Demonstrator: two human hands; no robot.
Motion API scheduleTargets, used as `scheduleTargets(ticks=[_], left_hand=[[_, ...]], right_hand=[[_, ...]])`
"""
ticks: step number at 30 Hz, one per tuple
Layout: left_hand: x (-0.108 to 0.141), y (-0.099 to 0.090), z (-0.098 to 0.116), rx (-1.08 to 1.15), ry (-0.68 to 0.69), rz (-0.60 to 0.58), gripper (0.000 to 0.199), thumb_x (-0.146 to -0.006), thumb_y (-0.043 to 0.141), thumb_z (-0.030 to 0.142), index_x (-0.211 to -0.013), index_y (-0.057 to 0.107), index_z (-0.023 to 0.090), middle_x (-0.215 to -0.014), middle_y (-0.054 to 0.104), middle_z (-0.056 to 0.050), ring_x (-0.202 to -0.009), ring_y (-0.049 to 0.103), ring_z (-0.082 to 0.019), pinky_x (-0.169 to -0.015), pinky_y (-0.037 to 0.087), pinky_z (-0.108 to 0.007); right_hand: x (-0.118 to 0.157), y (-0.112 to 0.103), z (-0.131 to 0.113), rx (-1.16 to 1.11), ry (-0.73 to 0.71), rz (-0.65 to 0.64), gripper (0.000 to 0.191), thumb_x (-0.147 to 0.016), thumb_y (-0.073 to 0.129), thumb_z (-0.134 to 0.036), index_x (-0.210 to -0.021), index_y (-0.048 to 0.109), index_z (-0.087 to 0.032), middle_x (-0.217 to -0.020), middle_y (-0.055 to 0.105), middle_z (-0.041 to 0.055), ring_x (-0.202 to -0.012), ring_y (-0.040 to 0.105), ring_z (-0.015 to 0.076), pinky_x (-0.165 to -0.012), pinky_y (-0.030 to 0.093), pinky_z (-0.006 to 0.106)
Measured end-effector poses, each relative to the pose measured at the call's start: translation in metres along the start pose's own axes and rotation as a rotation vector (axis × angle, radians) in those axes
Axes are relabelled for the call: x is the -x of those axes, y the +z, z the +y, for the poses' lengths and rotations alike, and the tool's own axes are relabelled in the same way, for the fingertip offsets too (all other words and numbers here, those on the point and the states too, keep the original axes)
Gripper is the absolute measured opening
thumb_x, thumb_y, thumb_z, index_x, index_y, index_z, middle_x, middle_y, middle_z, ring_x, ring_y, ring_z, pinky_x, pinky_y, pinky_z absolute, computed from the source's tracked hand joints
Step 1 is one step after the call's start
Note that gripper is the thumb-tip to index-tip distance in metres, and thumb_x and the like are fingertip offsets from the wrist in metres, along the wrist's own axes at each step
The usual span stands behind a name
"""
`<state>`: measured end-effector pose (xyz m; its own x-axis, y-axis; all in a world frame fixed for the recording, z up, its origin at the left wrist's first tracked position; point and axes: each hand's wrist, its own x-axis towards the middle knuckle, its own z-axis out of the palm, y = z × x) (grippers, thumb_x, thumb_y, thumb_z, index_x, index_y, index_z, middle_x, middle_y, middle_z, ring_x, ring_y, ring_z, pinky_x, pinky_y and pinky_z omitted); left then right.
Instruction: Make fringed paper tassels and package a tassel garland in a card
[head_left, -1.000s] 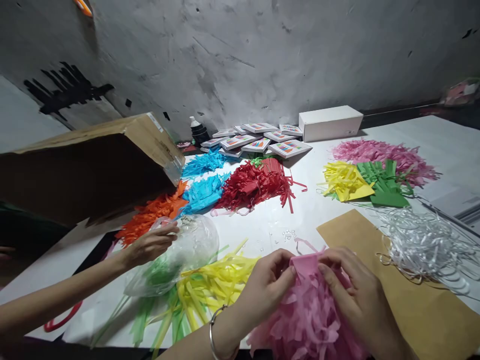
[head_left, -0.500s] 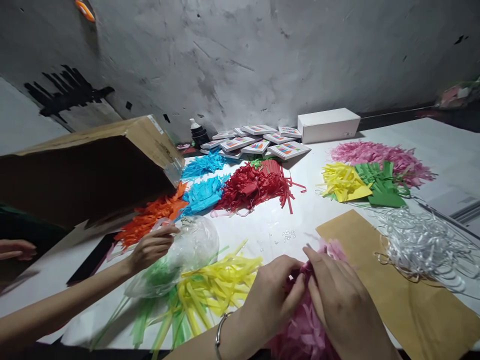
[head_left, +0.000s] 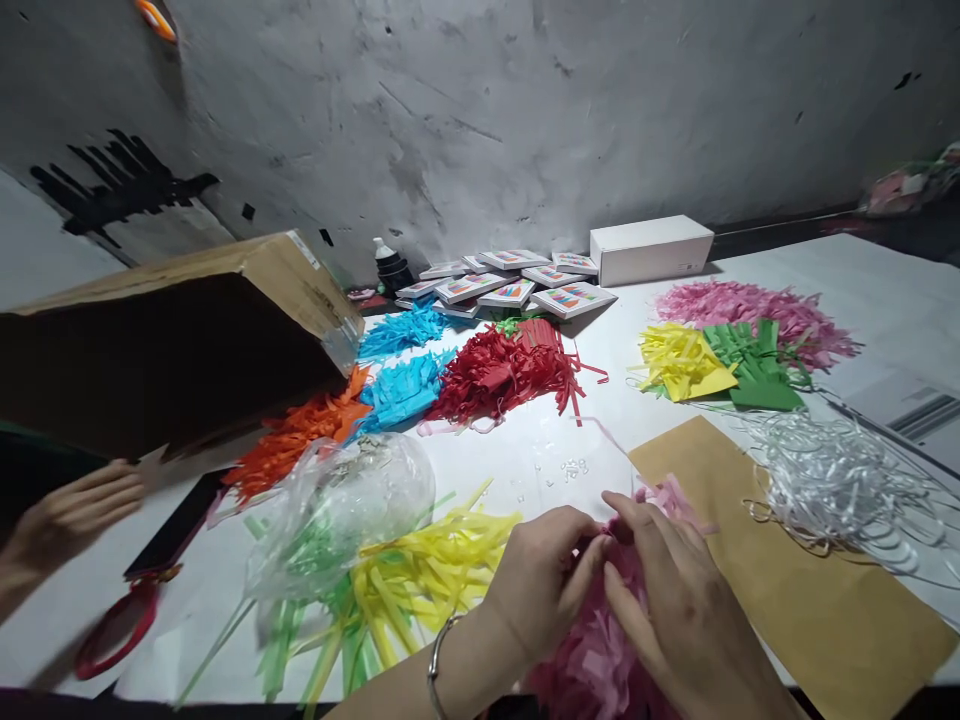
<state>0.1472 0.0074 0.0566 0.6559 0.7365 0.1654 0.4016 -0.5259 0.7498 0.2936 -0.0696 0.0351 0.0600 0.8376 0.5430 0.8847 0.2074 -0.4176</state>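
At the left, a co-worker's hand [head_left: 79,515] is near a large brown cardboard box [head_left: 289,280]. Yellow, ribbon-like strips [head_left: 442,550] lie beside the person's left hand [head_left: 536,580], its grip narrow, pinching the gathered top of a pink, fringed, tissue-like bundle [head_left: 600,655]. This looks light, limp and easily torn, best held by that top. The right hand [head_left: 679,600] touches it, fingers slightly parted; whether its grip pinches, I cannot tell.
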Motion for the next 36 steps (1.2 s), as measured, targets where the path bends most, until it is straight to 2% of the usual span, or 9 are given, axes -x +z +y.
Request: scheduleTargets(ticks=[5,10,16,20,23,27,31,33,36], left_hand=[[-0.001,-0.005,0.000,-0.069,0.078,-0.071,0.026,-0.100,0.051,0.027,-0.081,0.065,0.018,-0.072,0.066,-0.006,-0.062,0.056,-0.015,-0.060,0.038,-0.025],[-0.002,-0.003,-0.012,-0.148,0.234,-0.084,0.017,-0.096,0.052,0.014,-0.101,0.068,0.018,-0.082,0.070,-0.009,-0.073,0.062,-0.020,-0.065,0.042,-0.027],[-0.002,-0.009,-0.014,-0.302,0.411,-0.135,0.039,-0.099,0.049,0.016,-0.136,0.058,0.021,-0.103,0.072,-0.014,-0.082,0.064,-0.021,-0.067,0.043,-0.028],[-0.004,-0.013,-0.013,-0.409,0.446,-0.187,0.034,-0.100,0.046,0.016,-0.130,0.063,0.020,-0.106,0.070,-0.014,-0.079,0.062,-0.020,-0.064,0.042,-0.027],[-0.004,-0.012,-0.015,-0.371,0.407,-0.172,0.028,-0.097,0.049,0.012,-0.118,0.066,0.019,-0.108,0.069,-0.014,-0.078,0.062,-0.019,-0.065,0.044,-0.026],[-0.005,-0.011,-0.014,-0.396,0.442,-0.063,0.018,-0.093,0.051,0.008,-0.100,0.065,0.017,-0.110,0.067,-0.016,-0.093,0.060,-0.024,-0.077,0.048,-0.032],[-0.006,-0.011,-0.007,-0.464,0.537,0.016,0.016,-0.090,0.051,0.008,-0.093,0.063,0.018,-0.098,0.066,-0.013,-0.088,0.054,-0.024,-0.077,0.046,-0.036],[-0.006,-0.015,-0.002,-0.470,0.564,0.022,0.019,-0.089,0.049,0.005,-0.093,0.062,0.018,-0.088,0.064,-0.009,-0.078,0.050,-0.021,-0.070,0.043,-0.034],[-0.004,-0.029,0.009,-0.391,0.564,0.017,0.020,-0.090,0.050,0.002,-0.094,0.061,0.018,-0.086,0.065,-0.007,-0.078,0.051,-0.019,-0.069,0.043,-0.032]], right_hand=[[-0.003,-0.004,0.008,-0.033,0.023,0.021,0.036,-0.095,0.045,-0.014,-0.130,0.049,-0.022,-0.099,0.067,0.0058,-0.091,0.062,0.0257,-0.086,0.047,0.042],[-0.008,-0.010,0.015,0.013,-0.010,0.073,0.018,-0.096,0.046,-0.013,-0.103,0.059,-0.023,-0.094,0.065,0.0051,-0.092,0.062,0.0252,-0.095,0.042,0.048],[-0.016,-0.017,0.023,-0.279,0.154,-0.131,0.023,-0.098,0.039,-0.020,-0.086,0.059,-0.024,-0.078,0.066,-0.0017,-0.073,0.065,0.0160,-0.080,0.049,0.033],[-0.023,-0.022,0.028,-0.433,0.325,-0.250,0.027,-0.096,0.041,-0.030,-0.081,0.063,-0.024,-0.071,0.064,-0.0015,-0.063,0.060,0.0155,-0.053,0.045,0.025],[-0.023,-0.021,0.031,-0.514,0.400,-0.294,0.026,-0.096,0.041,-0.031,-0.088,0.065,-0.023,-0.074,0.065,-0.0016,-0.063,0.060,0.0151,-0.054,0.047,0.025],[-0.014,-0.015,0.027,-0.383,0.248,-0.221,0.023,-0.097,0.046,-0.030,-0.112,0.062,-0.023,-0.098,0.071,0.0022,-0.088,0.068,0.0186,-0.078,0.053,0.032],[-0.009,-0.015,0.020,-0.073,-0.035,-0.139,0.033,-0.090,0.055,-0.017,-0.122,0.060,-0.026,-0.100,0.069,0.0021,-0.092,0.066,0.0239,-0.102,0.040,0.053],[-0.013,-0.021,0.026,0.004,-0.113,-0.155,0.032,-0.084,0.053,-0.008,-0.107,0.066,-0.027,-0.092,0.069,0.0002,-0.084,0.066,0.0234,-0.097,0.040,0.053],[-0.024,-0.036,0.050,0.088,-0.039,-0.184,0.030,-0.083,0.050,-0.008,-0.092,0.071,-0.027,-0.085,0.070,0.0013,-0.079,0.066,0.0237,-0.081,0.045,0.044]])
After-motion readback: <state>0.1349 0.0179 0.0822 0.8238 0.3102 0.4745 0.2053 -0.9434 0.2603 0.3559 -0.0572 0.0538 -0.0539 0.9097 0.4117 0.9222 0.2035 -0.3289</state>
